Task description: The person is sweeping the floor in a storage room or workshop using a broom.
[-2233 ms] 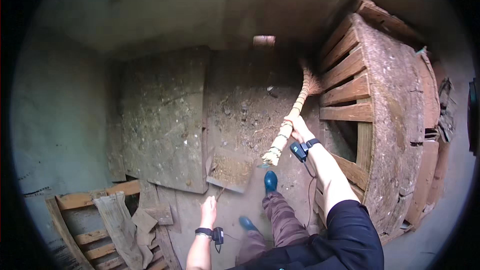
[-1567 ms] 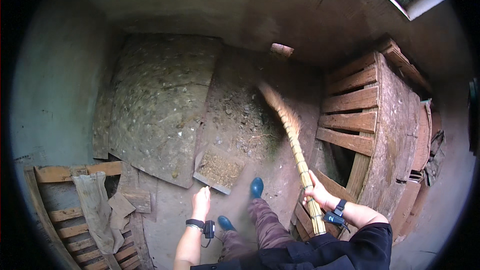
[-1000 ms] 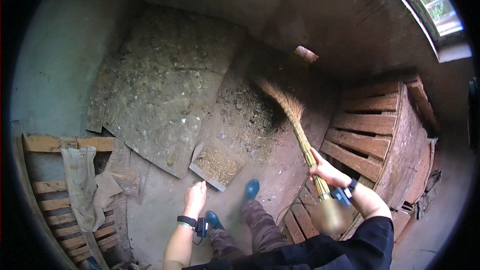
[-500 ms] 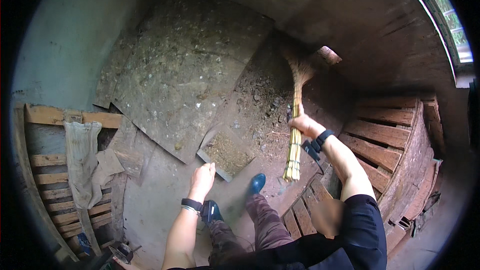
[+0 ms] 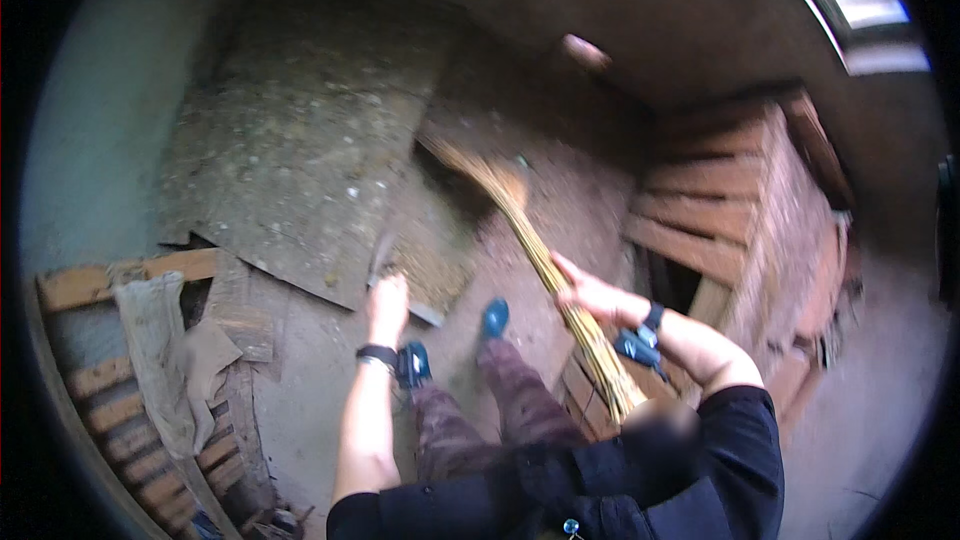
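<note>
A long straw broom slants across the middle, its bristles down and to the left on the dirty floor. Wrapped round its bundled stalks is my right hand. My left hand is closed in a fist at the near-left edge of a flat, square dustpan-like tray, which carries a layer of brownish debris. Whatever the fist grips, if anything, is hidden. The broom's bristles lie beyond the tray's far edge and look smeared by motion.
A large, stained board covers the floor at far left. Slatted wooden crates stand on the right and lower left; a pale cloth hangs over the left one. My blue boots are close to the tray.
The broom has swung from upright on the right to a leftward slant, its bristles now near the tray. My right hand has moved with it. The whole view has shifted.
</note>
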Demonstrator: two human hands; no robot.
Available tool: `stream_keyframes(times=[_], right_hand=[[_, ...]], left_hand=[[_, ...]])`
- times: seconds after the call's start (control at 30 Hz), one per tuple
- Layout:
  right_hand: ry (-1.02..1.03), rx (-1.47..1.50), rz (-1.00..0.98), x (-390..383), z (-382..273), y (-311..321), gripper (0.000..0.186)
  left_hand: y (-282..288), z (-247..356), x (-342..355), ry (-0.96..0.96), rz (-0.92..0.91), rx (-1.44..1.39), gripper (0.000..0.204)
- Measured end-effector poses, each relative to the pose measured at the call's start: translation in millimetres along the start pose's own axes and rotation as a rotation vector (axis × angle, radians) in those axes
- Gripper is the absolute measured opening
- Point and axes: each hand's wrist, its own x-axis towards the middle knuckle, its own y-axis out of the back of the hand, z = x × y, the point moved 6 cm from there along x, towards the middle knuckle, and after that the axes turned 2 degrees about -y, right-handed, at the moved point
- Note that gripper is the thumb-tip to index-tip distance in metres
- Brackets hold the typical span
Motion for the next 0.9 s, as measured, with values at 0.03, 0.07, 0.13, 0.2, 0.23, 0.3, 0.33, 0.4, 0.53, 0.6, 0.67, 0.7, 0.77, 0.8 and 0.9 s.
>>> stream_keyframes(times=[0.03, 0.07, 0.13, 0.2, 0.23, 0.3, 0.33, 0.4, 0.53, 0.6, 0.67, 0.7, 0.77, 0.8, 0.9], right_hand=[[0.08, 0.236, -0.042, -0.1, -3.8, -5.3, 0.085], [0.114, 0.348, -0.04, 2.2, -16.8, -4.2, 0.085], [0.154, 0.363, 0.012, 1.5, -24.2, -2.2, 0.077], [0.227, 0.687, -0.073, -6.9, -18.5, -4.6, 0.067], [0.346, 0.84, -0.206, -4.0, -20.2, -9.9, 0.059], [0.472, 0.919, -0.178, 0.2, -17.1, -6.2, 0.057], [0.576, 0.996, -0.159, 5.6, -21.5, -7.1, 0.056], [0.718, 0.711, -0.092, 25.4, -8.8, -3.4, 0.076], [0.891, -0.425, 0.742, 22.3, -48.5, -10.7, 0.062], [0.906, -0.666, 0.985, 34.9, -50.8, -12.4, 0.058], [1.074, -0.423, 0.894, 60.7, -46.6, -3.5, 0.046], [1.021, -0.324, 0.814, 80.5, -36.5, 6.6, 0.043], [1.015, -0.147, 0.645, 110.4, -26.9, 19.0, 0.036], [1.058, -0.073, 0.568, 115.8, -25.6, 27.3, 0.032], [1.134, -0.071, 0.655, 64.3, -46.3, 51.5, 0.024]], left_hand=[[10.0, -0.3, -0.6, 0.067, -0.027, 0.019, 0.04], [20.7, 6.6, 2.3, 0.082, -0.025, -0.013, 0.04], [24.5, 15.4, 0.1, 0.104, -0.012, -0.002, 0.039], [1.4, 8.2, -16.2, 0.1, -0.06, 0.033, 0.039], [-1.7, 8.6, -18.6, 0.098, -0.07, 0.028, 0.04], [-3.7, 10.0, -16.8, 0.086, -0.071, 0.033, 0.04], [-4.5, 5.0, -16.7, 0.099, -0.073, 0.036, 0.041], [-3.9, -2.6, -30.1, 0.063, -0.062, 0.075, 0.041], [3.0, -22.4, -42.9, 0.156, -0.046, 0.076, 0.041], [-0.2, -29.0, -43.6, 0.084, -0.042, 0.058, 0.04], [-4.9, -22.7, -37.8, 0.104, -0.061, 0.037, 0.04], [-1.9, -13.7, -36.8, 0.121, -0.079, 0.052, 0.04], [4.2, -13.6, -36.6, 0.158, -0.078, 0.078, 0.04], [5.3, -14.0, -37.3, 0.149, -0.058, 0.054, 0.04], [2.4, -16.0, -43.4, 0.099, -0.033, 0.032, 0.039]])
